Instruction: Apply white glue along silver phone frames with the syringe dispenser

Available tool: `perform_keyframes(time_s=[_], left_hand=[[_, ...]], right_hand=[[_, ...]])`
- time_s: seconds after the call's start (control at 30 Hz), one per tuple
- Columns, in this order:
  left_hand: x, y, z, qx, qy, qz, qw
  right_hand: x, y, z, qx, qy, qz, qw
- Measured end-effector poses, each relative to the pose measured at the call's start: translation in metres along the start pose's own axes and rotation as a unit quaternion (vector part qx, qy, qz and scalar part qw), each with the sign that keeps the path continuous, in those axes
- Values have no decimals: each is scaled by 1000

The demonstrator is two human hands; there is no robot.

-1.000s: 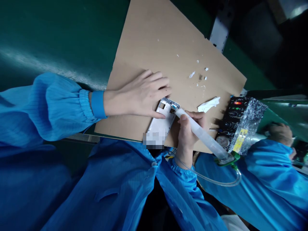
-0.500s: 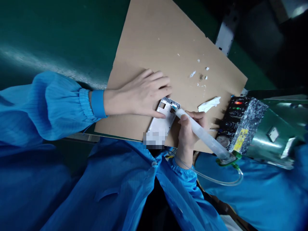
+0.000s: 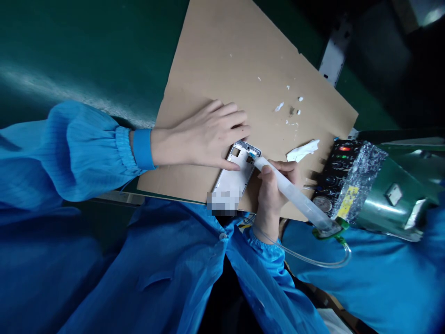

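A pale phone frame (image 3: 231, 178) with square cut-outs lies slanted on a sheet of brown cardboard (image 3: 215, 55), its lower end blurred out. My left hand (image 3: 212, 134) steadies it, thumb on its face and fingers bent around its upper left edge; the fingertips are partly hidden. In my right hand (image 3: 274, 185) is a translucent dispensing syringe (image 3: 292, 192), held like a pen. Its blue tip (image 3: 252, 155) is at the frame's upper end, by a dark cut-out; whether it touches is too small to tell. A green cap (image 3: 342, 222) with a clear tube closes the syringe's rear.
To the right stands a black dispenser box (image 3: 333, 171) with knobs, a gauge and a red display. A crumpled white wipe (image 3: 302, 150) and white scraps (image 3: 279, 107) lie on the cardboard. Beyond its far edge is a pale panel (image 3: 333, 62). Another person's blue garment (image 3: 347, 278) is at lower right.
Both hands, the phone frame and the syringe keep nearly the same places. The syringe tip has shifted very slightly along the frame's upper end. The pale panel beyond the cardboard has slid right.
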State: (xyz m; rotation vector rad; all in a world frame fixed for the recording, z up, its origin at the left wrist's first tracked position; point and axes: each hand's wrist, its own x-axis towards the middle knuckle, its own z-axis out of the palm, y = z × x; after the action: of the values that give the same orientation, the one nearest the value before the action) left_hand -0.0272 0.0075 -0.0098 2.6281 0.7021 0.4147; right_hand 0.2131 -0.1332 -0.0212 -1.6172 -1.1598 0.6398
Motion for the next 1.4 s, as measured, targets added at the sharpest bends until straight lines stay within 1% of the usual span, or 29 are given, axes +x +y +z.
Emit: perform_keyframes(time_s=[0.3, 0.47, 0.77, 0.9, 1.07, 1.23, 1.4], left_hand=[[0, -1, 6, -47, 19, -20, 999], [0, 0, 5, -45, 21, -16, 999], [0, 0, 7, -50, 27, -15, 998], [1, 0, 6, -41, 22, -10, 999], [1, 0, 5, -45, 22, -11, 999], [1, 1, 5, -46, 22, -11, 999], [1, 0, 6, -50, 23, -12, 998]], right_hand=[[0, 4, -1, -7, -4, -13, 1000], [0, 3, -1, -16, 9, -13, 1000], [4, 5, -1, -26, 13, -36, 999], [5, 4, 0, -24, 19, -39, 999], [5, 3, 1, -36, 15, -39, 998], [6, 4, 2, -18, 15, -50, 998], [6, 3, 3, -25, 14, -48, 998]])
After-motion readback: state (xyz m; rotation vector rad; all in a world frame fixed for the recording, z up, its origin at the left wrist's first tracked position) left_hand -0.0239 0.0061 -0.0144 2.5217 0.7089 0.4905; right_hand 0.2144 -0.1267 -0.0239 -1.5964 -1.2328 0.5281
